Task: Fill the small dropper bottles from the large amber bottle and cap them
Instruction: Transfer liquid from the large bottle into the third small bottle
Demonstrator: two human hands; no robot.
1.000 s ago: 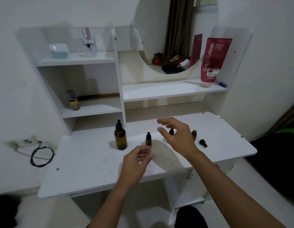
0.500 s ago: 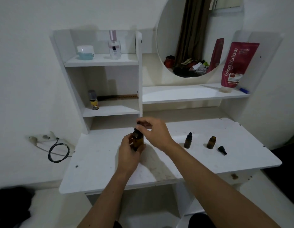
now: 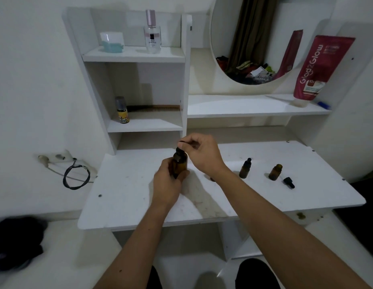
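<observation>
While the left hand (image 3: 166,188) was wrapped around the big amber bottle (image 3: 180,164), holding it upright just above the desk (image 3: 127,197), the right hand (image 3: 202,156) sat right over the top of it, fingertips pinched on the black dropper cap (image 3: 178,151). Couldn't tell if the cap was screwed on or already loose, the fingers hid most of it. So the bottle was basically sandwiched: left hand around the lower body from the near side, right hand on the cap from above and to the right.

Off to the right of the right wrist, a small capped dropper bottle (image 3: 245,168) stood on the desk. Further right was another small bottle (image 3: 275,172) standing open, with its loose cap (image 3: 288,182) lying on its side just beside it. Something dark peeked out under the right wrist, too hidden to say what.

Up on the shelves: a perfume bottle (image 3: 152,32) and a jar (image 3: 111,42) on top, a little yellow bottle (image 3: 122,110) lower down, and a red tube (image 3: 319,67) leaning next to the mirror (image 3: 254,38).
</observation>
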